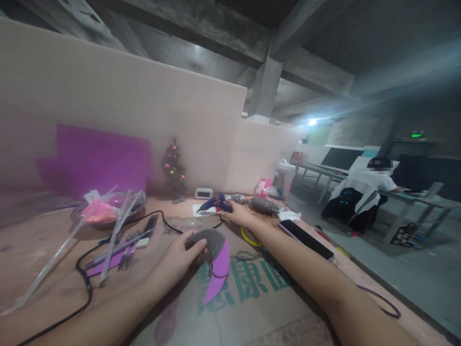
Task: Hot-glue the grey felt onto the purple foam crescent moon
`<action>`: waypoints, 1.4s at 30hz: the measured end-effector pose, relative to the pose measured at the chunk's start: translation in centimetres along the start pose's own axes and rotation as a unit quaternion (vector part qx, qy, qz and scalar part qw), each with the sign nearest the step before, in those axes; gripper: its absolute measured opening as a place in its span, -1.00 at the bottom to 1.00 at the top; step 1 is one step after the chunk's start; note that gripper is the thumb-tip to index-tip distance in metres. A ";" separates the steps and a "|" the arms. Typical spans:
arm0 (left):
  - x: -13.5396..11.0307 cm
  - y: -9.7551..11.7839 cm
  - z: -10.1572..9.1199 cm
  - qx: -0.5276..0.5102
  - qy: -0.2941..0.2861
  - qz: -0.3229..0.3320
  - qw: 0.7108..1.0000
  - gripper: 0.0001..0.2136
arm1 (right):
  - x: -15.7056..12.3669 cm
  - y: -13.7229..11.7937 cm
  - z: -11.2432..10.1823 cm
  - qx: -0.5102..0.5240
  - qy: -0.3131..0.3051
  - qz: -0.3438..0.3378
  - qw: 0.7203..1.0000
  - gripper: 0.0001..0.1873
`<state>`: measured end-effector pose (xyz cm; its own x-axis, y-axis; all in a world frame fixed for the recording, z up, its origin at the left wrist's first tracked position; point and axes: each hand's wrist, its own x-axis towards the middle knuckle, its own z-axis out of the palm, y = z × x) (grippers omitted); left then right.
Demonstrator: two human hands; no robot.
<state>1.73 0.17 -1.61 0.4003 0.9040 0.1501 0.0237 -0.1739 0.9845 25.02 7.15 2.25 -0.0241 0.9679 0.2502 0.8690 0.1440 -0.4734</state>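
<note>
Under left hand (pixel 179 257), purple crescent (pixel 218 271) half-wrapped in grey yarn.

Right hand (pixel 236 215) fingertips hidden behind glue gun (pixel 216 203), grip unclear. Left hand (pixel 182 257) covers part of the grey-and-purple crescent piece (pixel 216 262). Both forearms cut off at bottom edge. Clock (pixel 203 193) digits too small; seated person (pixel 363 192) blurred.

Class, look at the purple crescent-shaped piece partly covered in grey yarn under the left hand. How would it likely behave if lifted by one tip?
The purple crescent-shaped piece looks thin and flat like foam sheet, so it is probably light and would flex or droop somewhat. Its grey yarn covering likely adds grip for the left hand. Lying flat, it seems unlikely to roll.
</note>
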 end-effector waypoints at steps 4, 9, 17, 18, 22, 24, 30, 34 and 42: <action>-0.3 0.5 0.1 0.007 -0.003 -0.001 1.000 -0.78 | 0.9 0.4 1.0 -0.003 0.013 -0.009 1.000 -0.55; -0.6 1.0 0.1 -0.006 -0.003 -0.002 1.000 -0.79 | 1.9 0.3 1.1 0.040 0.068 -0.023 0.997 -0.58; -0.5 0.9 0.0 -0.013 0.008 0.009 1.000 -0.79 | -1.1 -0.8 -1.7 0.178 0.075 -0.014 0.981 -0.77; -0.5 0.9 0.0 -0.014 0.009 0.010 1.000 -0.79 | -2.1 -1.0 -2.2 0.195 0.073 -0.014 0.978 -0.73; -0.5 1.1 0.0 -0.035 0.023 0.003 0.999 -0.78 | -6.9 -1.8 -3.9 0.309 0.078 -0.038 0.947 -0.67; -0.6 1.3 0.0 -0.045 0.028 0.005 0.999 -0.82 | -9.1 -2.0 -4.4 0.289 0.095 -0.046 0.951 -0.67; -0.7 1.6 -0.3 -0.002 0.056 0.008 0.998 -0.84 | -13.4 -1.0 -3.7 0.214 0.092 -0.063 0.970 -0.75; -0.9 2.0 -0.4 0.023 0.056 0.007 0.998 -0.80 | -14.3 -0.4 -3.0 0.114 0.082 -0.090 0.986 -0.77; -0.9 1.8 -0.7 0.055 0.074 0.022 0.995 -0.80 | -14.9 -1.1 -3.0 0.146 -0.034 -0.128 0.980 -0.80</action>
<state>0.73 -0.69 0.09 0.2643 0.9409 0.2120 0.1136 -0.2486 0.9619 25.87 -8.03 1.60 -0.2643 0.9021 0.3412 0.6516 0.4278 -0.6264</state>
